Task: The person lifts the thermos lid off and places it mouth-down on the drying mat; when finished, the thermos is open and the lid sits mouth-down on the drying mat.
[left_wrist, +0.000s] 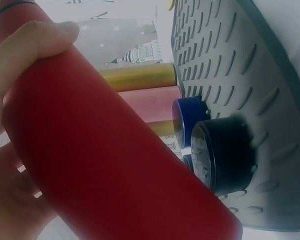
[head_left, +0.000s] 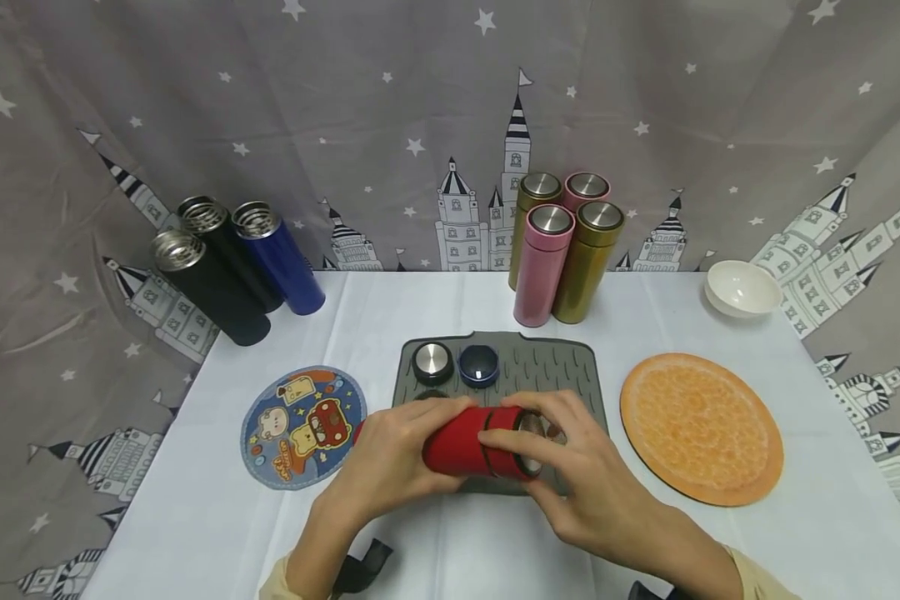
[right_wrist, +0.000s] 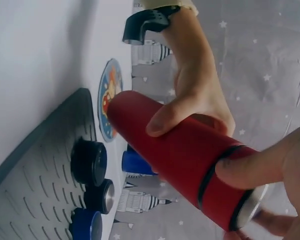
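A red thermos bottle (head_left: 450, 450) is held tilted on its side above the grey ridged mat (head_left: 547, 367). My left hand (head_left: 393, 454) wraps round its body, thumb along the near side. The fingers and thumb of my right hand (head_left: 592, 479) grip the red lid (right_wrist: 229, 197) at its silver-topped end. A thin dark seam runs between lid and body. On the mat stand a black lid with a silver top (head_left: 432, 362) and a blue lid (head_left: 479, 367). Another black lid (right_wrist: 89, 162) is mostly hidden behind my left hand in the head view.
Two black bottles (head_left: 213, 287) and a blue bottle (head_left: 281, 262) stand lidless at the back left. Several pink and gold bottles (head_left: 543, 267) stand behind the mat. A cartoon placemat (head_left: 303, 427) lies left, an orange round mat (head_left: 701, 429) right, a white bowl (head_left: 742, 289) beyond.
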The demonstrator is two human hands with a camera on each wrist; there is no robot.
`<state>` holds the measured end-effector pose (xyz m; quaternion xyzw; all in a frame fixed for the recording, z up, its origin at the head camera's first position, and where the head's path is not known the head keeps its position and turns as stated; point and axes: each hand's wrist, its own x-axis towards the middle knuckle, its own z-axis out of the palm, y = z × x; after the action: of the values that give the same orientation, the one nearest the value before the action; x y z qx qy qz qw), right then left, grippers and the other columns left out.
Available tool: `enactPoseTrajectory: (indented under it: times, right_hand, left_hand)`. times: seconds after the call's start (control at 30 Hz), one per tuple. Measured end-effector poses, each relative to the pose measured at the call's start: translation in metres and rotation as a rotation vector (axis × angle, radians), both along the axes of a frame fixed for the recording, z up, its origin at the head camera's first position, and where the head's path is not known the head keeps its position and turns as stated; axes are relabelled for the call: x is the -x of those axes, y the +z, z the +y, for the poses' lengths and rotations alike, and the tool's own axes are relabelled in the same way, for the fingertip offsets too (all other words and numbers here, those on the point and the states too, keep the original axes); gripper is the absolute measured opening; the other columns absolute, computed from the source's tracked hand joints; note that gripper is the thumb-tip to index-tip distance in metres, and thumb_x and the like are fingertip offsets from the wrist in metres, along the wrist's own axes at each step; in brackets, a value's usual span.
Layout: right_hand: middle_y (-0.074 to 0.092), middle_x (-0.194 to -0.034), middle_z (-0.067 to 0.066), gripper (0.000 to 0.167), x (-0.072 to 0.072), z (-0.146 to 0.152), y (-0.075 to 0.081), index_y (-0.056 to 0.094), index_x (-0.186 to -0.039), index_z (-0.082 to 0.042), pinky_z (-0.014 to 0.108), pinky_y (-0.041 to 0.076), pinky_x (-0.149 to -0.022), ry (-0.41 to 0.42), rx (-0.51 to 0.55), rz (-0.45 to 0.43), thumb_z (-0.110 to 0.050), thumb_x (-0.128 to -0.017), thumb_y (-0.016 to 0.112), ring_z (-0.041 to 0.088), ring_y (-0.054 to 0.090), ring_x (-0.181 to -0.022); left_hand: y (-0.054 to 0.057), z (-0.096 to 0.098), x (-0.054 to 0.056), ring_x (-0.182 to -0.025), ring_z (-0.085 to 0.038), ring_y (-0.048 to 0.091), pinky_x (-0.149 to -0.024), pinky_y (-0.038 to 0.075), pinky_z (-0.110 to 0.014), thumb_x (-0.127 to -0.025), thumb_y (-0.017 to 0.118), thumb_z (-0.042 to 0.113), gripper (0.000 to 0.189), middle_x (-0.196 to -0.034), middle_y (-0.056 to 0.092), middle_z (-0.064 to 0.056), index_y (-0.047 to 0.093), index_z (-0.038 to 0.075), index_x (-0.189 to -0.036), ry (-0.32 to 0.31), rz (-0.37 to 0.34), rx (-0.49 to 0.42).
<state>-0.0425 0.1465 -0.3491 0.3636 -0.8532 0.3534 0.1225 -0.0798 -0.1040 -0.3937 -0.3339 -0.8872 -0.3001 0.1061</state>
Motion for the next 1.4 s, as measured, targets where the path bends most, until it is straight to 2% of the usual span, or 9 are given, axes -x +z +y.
enactPoseTrajectory:
  times: [0.17, 0.27, 0.37, 0.5, 0.6, 0.77, 0.9, 1.1, 1.4]
  right_hand:
    - [0.054, -0.139, 0.008, 0.07, -0.001, 0.001, -0.004, 0.067, -0.13, -0.02, 0.036, 0.046, -0.094, 0.018, 0.055, 0.044, 0.011, -0.067, 0.073, 0.024, 0.05, -0.115]
    - [0.047, -0.148, 0.01, 0.089, -0.003, 0.001, -0.004, 0.047, -0.148, -0.009, 0.033, 0.046, -0.101, 0.0, 0.08, -0.039, -0.001, -0.069, 0.085, 0.026, 0.05, -0.125]
    - [0.043, -0.151, 0.009, 0.107, -0.002, -0.002, -0.003, 0.024, -0.158, -0.01, 0.031, 0.054, -0.091, -0.055, 0.106, -0.244, -0.025, -0.075, 0.09, 0.022, 0.054, -0.123]
    - [0.059, -0.129, 0.005, 0.075, 0.0, -0.007, 0.0, 0.029, -0.155, -0.017, 0.027, 0.056, -0.061, -0.18, 0.073, -0.561, -0.043, -0.095, 0.066, 0.012, 0.065, -0.088]
    - [0.066, -0.101, 0.001, 0.054, 0.001, -0.011, 0.001, 0.046, -0.143, -0.016, 0.029, 0.053, -0.051, -0.221, 0.046, -0.654, -0.046, -0.1, 0.057, 0.01, 0.062, -0.063]
    - [0.065, -0.085, -0.01, 0.033, 0.0, -0.016, 0.0, 0.062, -0.118, -0.022, 0.027, 0.053, -0.058, -0.272, 0.068, -0.544, -0.044, -0.094, 0.068, 0.007, 0.061, -0.067]
    - [0.066, -0.092, -0.01, 0.038, -0.001, -0.016, 0.001, 0.063, -0.119, -0.021, 0.025, 0.053, -0.058, -0.262, 0.081, -0.457, -0.036, -0.087, 0.078, 0.005, 0.06, -0.07]
    - [0.062, -0.117, -0.006, 0.054, 0.0, -0.011, 0.002, 0.064, -0.128, -0.018, 0.024, 0.056, -0.064, -0.137, 0.109, -0.314, -0.019, -0.079, 0.086, 0.008, 0.06, -0.086]
    - [0.051, -0.139, 0.006, 0.067, 0.0, -0.005, 0.001, 0.065, -0.131, -0.023, 0.035, 0.057, -0.085, 0.034, 0.003, -0.052, -0.004, -0.072, 0.087, 0.02, 0.055, -0.115]
  left_hand:
    - [0.0, 0.0, 0.0, -0.098, -0.009, 0.067, -0.081, 0.057, -0.034, -0.061, 0.093, 0.032, 0.074, -0.115, 0.071, 0.006, 0.067, 0.022, -0.129, -0.019, -0.018, 0.007]
    - [0.0, -0.001, -0.001, -0.096, -0.009, 0.067, -0.079, 0.057, -0.033, -0.06, 0.093, 0.031, 0.075, -0.114, 0.071, 0.006, 0.066, 0.022, -0.13, -0.017, -0.025, 0.018]
    - [0.001, -0.004, -0.003, -0.096, -0.009, 0.066, -0.079, 0.057, -0.033, -0.06, 0.094, 0.029, 0.075, -0.114, 0.071, 0.006, 0.066, 0.023, -0.13, 0.011, -0.033, 0.026]
    - [0.001, -0.004, -0.006, -0.097, -0.011, 0.067, -0.08, 0.057, -0.034, -0.06, 0.095, 0.029, 0.077, -0.115, 0.071, 0.005, 0.066, 0.024, -0.131, 0.018, -0.033, 0.036]
    - [0.0, -0.002, -0.006, -0.098, -0.011, 0.067, -0.08, 0.057, -0.034, -0.059, 0.096, 0.029, 0.078, -0.116, 0.071, 0.003, 0.065, 0.023, -0.131, -0.001, -0.017, 0.041]
    - [-0.001, -0.001, -0.005, -0.099, -0.011, 0.067, -0.079, 0.057, -0.034, -0.059, 0.095, 0.028, 0.078, -0.115, 0.07, 0.004, 0.066, 0.022, -0.13, -0.009, 0.001, 0.044]
    - [0.0, -0.001, -0.004, -0.099, -0.011, 0.067, -0.08, 0.057, -0.034, -0.059, 0.095, 0.028, 0.077, -0.115, 0.071, 0.004, 0.067, 0.022, -0.13, -0.003, -0.008, 0.052]
    - [0.003, -0.005, -0.003, -0.097, -0.01, 0.066, -0.08, 0.057, -0.033, -0.062, 0.094, 0.03, 0.076, -0.114, 0.07, 0.006, 0.066, 0.024, -0.131, 0.013, -0.033, 0.058]
    - [0.005, -0.012, -0.003, -0.096, -0.01, 0.067, -0.082, 0.056, -0.033, -0.063, 0.094, 0.033, 0.074, -0.115, 0.071, 0.006, 0.066, 0.022, -0.13, 0.014, -0.089, 0.043]
